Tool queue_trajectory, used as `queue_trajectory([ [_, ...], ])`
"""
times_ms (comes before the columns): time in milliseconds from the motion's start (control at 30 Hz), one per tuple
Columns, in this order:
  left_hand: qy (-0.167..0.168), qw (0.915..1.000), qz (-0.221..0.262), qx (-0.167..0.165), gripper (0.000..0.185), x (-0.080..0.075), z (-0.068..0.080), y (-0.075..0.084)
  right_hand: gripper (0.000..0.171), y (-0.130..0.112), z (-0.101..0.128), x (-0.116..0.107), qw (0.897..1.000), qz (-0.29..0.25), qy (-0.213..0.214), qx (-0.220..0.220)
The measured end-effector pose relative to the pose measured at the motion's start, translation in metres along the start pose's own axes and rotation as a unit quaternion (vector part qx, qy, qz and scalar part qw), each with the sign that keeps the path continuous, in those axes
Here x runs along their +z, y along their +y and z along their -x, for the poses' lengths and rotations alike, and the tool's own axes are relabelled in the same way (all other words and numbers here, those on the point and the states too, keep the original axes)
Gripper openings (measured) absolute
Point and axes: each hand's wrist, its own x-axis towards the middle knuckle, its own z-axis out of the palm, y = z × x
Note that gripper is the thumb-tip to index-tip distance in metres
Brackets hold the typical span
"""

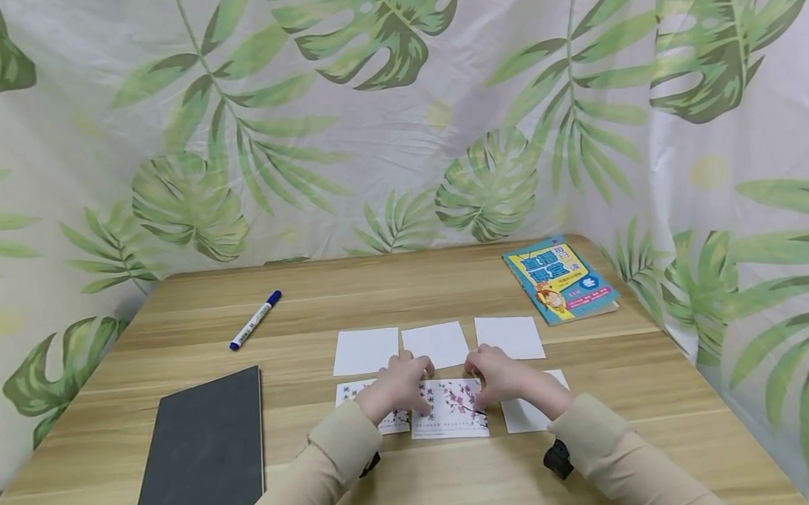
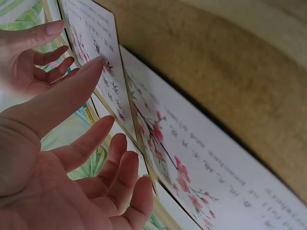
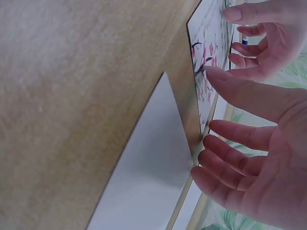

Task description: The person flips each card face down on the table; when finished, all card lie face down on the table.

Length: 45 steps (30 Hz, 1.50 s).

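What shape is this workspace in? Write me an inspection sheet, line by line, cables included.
Surface: wooden table, wood-grain top.
Job's things: six cards in two rows; three white cards at the back; in front, left printed card, middle printed card and right white card.
Clutter: marker and black notebook at left; blue book at far right.
Hands: left hand and right hand on either side of the middle printed card, fingers loosely bent, thumbs at the card; firm contact cannot be confirmed.
Cables: nothing seen.
Surroundings: leaf-patterned curtain behind the table.
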Motion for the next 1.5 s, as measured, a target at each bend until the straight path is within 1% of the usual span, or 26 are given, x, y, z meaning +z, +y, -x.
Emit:
queue_trajectory([
  [100,-0.006,1.0,-0.005,0.004,0.048,0.0,0.0,0.002,0.044,-0.002,0.001,-0.001,1.0,0.01,-0.005,0.009],
  [233,-0.012,0.9999,-0.005,0.002,0.043,0.001,-0.001,0.003,0.038,-0.002,0.0,-0.002,1.0,0.015,-0.012,0.016],
  [433,-0.018,0.9998,-0.008,0.003,0.042,0.001,-0.003,0.003,0.036,-0.001,-0.002,-0.004,0.999,0.017,-0.021,0.018],
  [667,-0.021,0.9996,-0.006,0.015,0.044,-0.001,-0.003,0.002,0.038,-0.002,-0.004,-0.007,0.999,0.012,-0.027,0.024],
  [900,-0.014,0.9995,-0.004,0.026,0.046,0.001,0.0,0.003,0.041,0.001,-0.006,-0.007,0.999,0.012,-0.036,0.008],
  [1000,-0.007,0.9995,-0.006,0.03,0.046,0.001,0.002,0.004,0.036,0.001,-0.006,-0.008,0.999,0.013,-0.035,-0.001],
  [1067,-0.002,0.9995,-0.006,0.031,0.046,0.002,0.003,0.003,0.029,0.003,-0.005,-0.01,0.999,-0.001,-0.033,-0.003],
  [1233,0.01,0.9992,-0.003,0.039,0.047,0.004,0.005,0.0,0.011,0.01,-0.005,-0.013,0.997,-0.071,-0.03,0.002],
  [1300,0.016,0.9988,-0.004,0.045,0.047,0.005,0.006,-0.001,0.009,0.012,-0.005,-0.015,0.996,-0.088,-0.028,0.002],
  [1400,0.025,0.9982,-0.004,0.053,0.048,0.006,0.007,-0.002,0.009,0.015,-0.004,-0.015,0.994,-0.11,-0.026,0.0],
  [1500,0.038,0.9975,-0.002,0.059,0.048,0.006,0.007,-0.002,0.009,0.017,-0.002,-0.014,0.99,-0.138,-0.027,0.012],
])
